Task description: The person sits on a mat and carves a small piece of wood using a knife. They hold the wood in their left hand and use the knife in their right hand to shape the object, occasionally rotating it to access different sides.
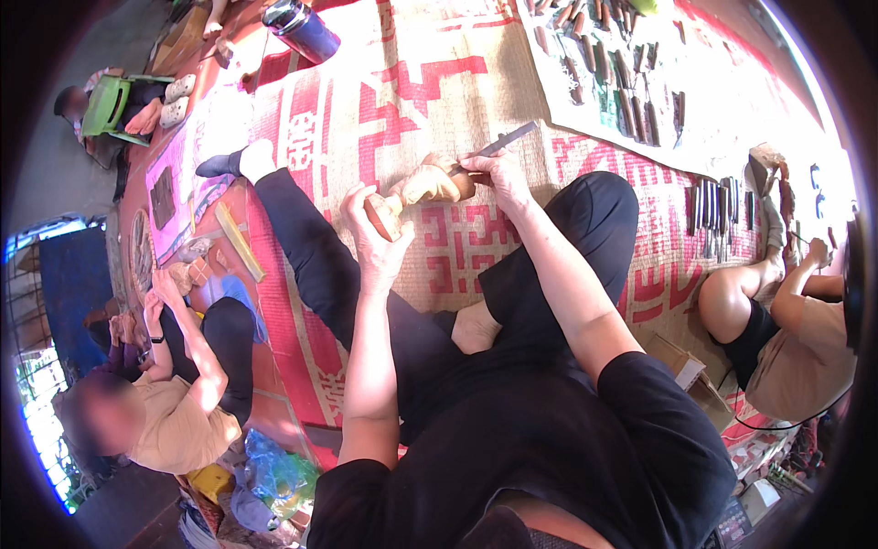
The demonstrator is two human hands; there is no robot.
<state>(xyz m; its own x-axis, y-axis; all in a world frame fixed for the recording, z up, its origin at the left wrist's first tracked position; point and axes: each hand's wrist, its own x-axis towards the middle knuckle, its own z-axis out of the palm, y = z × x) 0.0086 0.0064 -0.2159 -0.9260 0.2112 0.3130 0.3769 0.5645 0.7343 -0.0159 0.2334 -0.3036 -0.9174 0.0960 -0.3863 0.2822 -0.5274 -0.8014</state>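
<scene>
A pale carved wooden figure [428, 187] lies tilted across in front of me, above the mat. My left hand [373, 233] is closed round its wider end. At the figure's other, darker end, my right hand [498, 181] grips a slim dark carving tool [510, 139]. One end of the tool points up and to the right, out of the fist. The end towards the wood is mostly hidden by my fingers, so I cannot tell whether it touches the figure.
Many carving tools [631, 91] lie on a pale cloth at the far right, with another row [718, 209] nearer. A dark flask [302, 32] is at the far left. People sit left and right; the left person [174, 403] handles a wooden piece. A cardboard box [686, 371] is by my right.
</scene>
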